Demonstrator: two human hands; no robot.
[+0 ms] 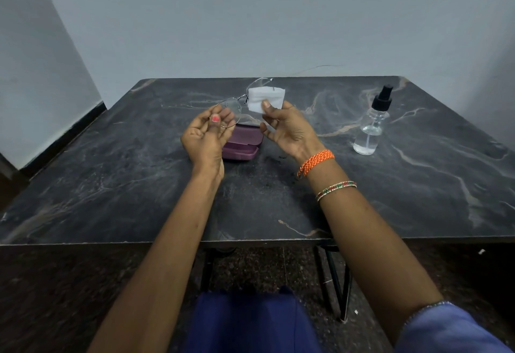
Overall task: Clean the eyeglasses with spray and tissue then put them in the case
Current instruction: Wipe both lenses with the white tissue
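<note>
Thin-rimmed eyeglasses (242,98) are held up above the dark marble table (111,185). My left hand (207,135) pinches the rim of the left lens. My right hand (287,128) presses a folded white tissue (264,98) over the right lens, thumb on top. Under my hands a purple eyeglass case (243,143) lies open on the table, partly hidden by my left hand. A clear spray bottle (372,126) with a black pump top stands upright to the right, apart from both hands.
The table's near edge (250,241) runs across in front of my lap. A grey wall stands behind the table's far edge. Black table legs (337,283) show below the tabletop.
</note>
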